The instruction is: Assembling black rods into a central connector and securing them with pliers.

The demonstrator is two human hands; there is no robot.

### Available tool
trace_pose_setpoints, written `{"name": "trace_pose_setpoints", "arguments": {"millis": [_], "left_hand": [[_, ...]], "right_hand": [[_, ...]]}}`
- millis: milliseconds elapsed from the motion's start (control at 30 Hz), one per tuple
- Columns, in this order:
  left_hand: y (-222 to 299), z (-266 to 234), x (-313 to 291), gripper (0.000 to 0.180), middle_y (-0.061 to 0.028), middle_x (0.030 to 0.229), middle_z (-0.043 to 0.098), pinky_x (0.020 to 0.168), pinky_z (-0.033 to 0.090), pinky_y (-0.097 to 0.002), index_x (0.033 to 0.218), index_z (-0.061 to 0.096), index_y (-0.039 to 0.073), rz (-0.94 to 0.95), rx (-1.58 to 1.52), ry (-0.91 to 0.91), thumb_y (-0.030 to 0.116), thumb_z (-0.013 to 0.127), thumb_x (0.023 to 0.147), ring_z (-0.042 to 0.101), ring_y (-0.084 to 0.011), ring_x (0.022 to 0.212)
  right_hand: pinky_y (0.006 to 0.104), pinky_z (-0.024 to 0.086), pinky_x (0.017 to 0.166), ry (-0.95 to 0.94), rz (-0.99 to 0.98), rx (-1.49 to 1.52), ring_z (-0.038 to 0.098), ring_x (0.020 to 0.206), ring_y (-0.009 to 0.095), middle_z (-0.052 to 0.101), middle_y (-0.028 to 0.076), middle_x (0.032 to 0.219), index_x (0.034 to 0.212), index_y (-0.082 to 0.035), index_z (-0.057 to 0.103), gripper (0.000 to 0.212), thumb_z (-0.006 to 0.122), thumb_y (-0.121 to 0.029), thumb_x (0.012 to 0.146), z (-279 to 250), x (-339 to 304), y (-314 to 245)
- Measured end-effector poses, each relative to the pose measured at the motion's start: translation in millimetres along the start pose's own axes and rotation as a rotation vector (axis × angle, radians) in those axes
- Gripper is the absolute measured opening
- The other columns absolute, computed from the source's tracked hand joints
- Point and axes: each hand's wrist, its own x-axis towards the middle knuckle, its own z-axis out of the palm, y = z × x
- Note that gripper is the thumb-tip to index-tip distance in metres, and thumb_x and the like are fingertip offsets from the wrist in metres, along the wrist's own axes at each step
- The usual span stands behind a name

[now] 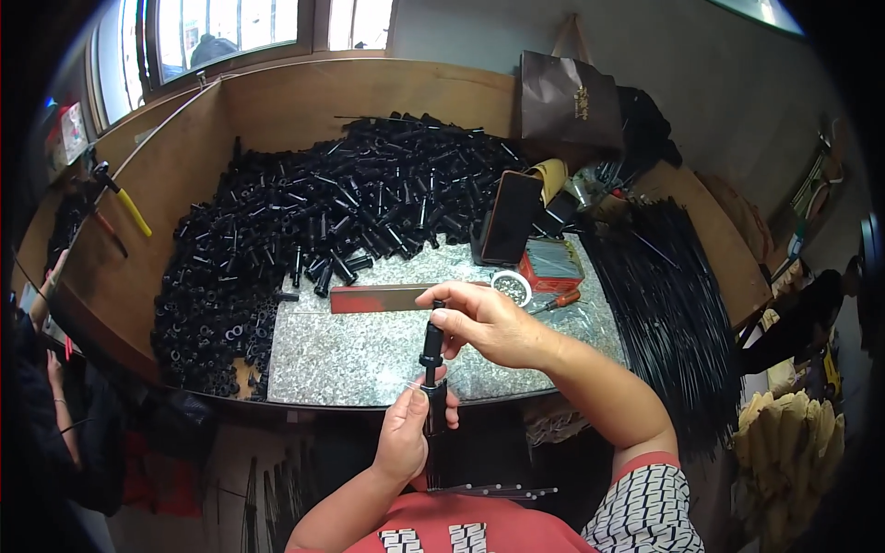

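Note:
Upright in front of my chest stands a slim black tubular part (pixel 431 347) with a collar partway down. The fingertips of my right hand (pixel 493 324) close around its upper end. Lower down, my left hand (pixel 406 431) is wrapped round dark rods or a tube directly beneath that part, thumb on the near side. A thin pale strand or wire shows by the left thumb. Whether the upper part joins the piece below cannot be made out. Behind my right hand, a flat metal bar (pixel 392 298) with a reddish end lies on the speckled stone slab (pixel 332 355).
A large heap of black tubular parts (pixel 341 198) fills the wooden-walled bench. On the slab are a phone (pixel 513 219), a white cup of small metal pieces (pixel 510 288), a red box (pixel 551 265) and a screwdriver (pixel 558 301). Long black rods (pixel 664 313) lie rightward. Another person's arm (pixel 60 392) shows left.

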Motion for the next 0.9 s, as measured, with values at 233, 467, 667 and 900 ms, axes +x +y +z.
{"name": "trace_pose_setpoints", "arguments": {"millis": [233,467,667,900], "left_hand": [[-9,3,3,0.047,-0.0089,0.099,0.057,0.077,0.047,-0.0299,0.134,0.038,-0.003,-0.016,0.006,-0.021,0.032,0.039,0.102,0.056,-0.0135,0.083],[-3,0,-1,0.044,-0.0097,0.093,0.059,0.07,0.048,-0.0297,0.127,0.044,-0.001,0.071,0.007,0.047,0.034,0.041,0.101,0.057,-0.0158,0.078],[-6,12,9,0.036,-0.0104,0.093,0.059,0.071,0.047,-0.0311,0.117,0.047,0.0,0.031,0.005,0.019,0.032,0.038,0.102,0.056,-0.0161,0.078],[-4,10,5,0.034,-0.0111,0.09,0.059,0.067,0.048,-0.0311,0.117,0.047,0.0,0.095,0.01,0.064,0.03,0.039,0.101,0.057,-0.0177,0.074]], "right_hand": [[0.0236,0.051,0.062,0.091,-0.013,-0.096,0.059,0.068,0.008,0.057,0.003,0.083,0.121,-0.001,0.053,0.027,0.049,-0.011,0.097,1,-7,2],[0.0245,0.053,0.061,0.013,-0.108,-0.149,0.062,0.068,0.011,0.06,0.006,0.081,0.119,0.0,0.051,0.026,0.049,-0.016,0.098,6,-1,-7],[0.0317,0.052,0.066,-0.061,-0.105,-0.316,0.069,0.075,0.02,0.062,0.011,0.079,0.123,0.001,0.049,0.041,0.063,-0.02,0.089,-4,-15,-4],[0.0356,0.046,0.061,0.02,-0.273,-0.368,0.058,0.066,0.023,0.058,0.012,0.072,0.117,0.002,0.051,0.039,0.065,-0.015,0.085,9,-10,3]]}}
